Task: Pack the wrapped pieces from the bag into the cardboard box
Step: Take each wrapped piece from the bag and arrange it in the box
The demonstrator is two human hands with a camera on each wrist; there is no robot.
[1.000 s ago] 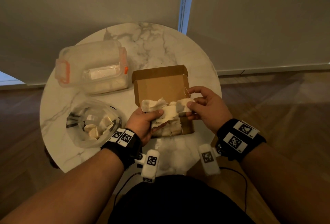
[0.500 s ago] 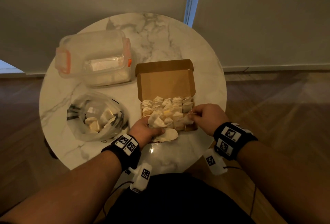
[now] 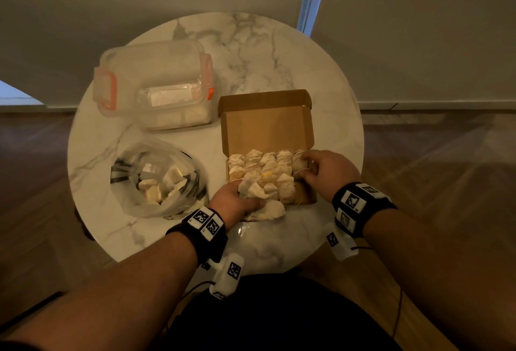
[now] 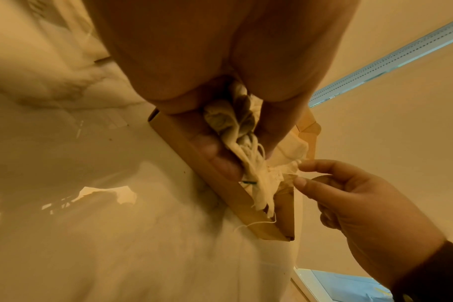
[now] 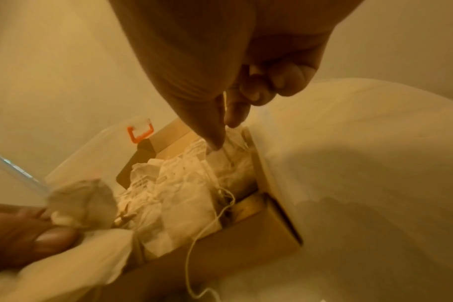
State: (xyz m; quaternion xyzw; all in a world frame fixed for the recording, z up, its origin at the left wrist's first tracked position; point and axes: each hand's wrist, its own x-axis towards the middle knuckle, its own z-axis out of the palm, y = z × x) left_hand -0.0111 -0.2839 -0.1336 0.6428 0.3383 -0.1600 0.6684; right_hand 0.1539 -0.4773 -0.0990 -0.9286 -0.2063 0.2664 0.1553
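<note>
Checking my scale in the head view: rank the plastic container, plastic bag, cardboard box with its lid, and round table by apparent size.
1. round table
2. plastic container, plastic bag and cardboard box: too alike to rank.

A clear lidded tub [image 3: 156, 85] with orange clips sits at the upper left of the round marbled counter [image 3: 251, 51], seemingly holding pale blocks, with grey wall above and wooden floor [image 3: 435, 160] around.
</note>
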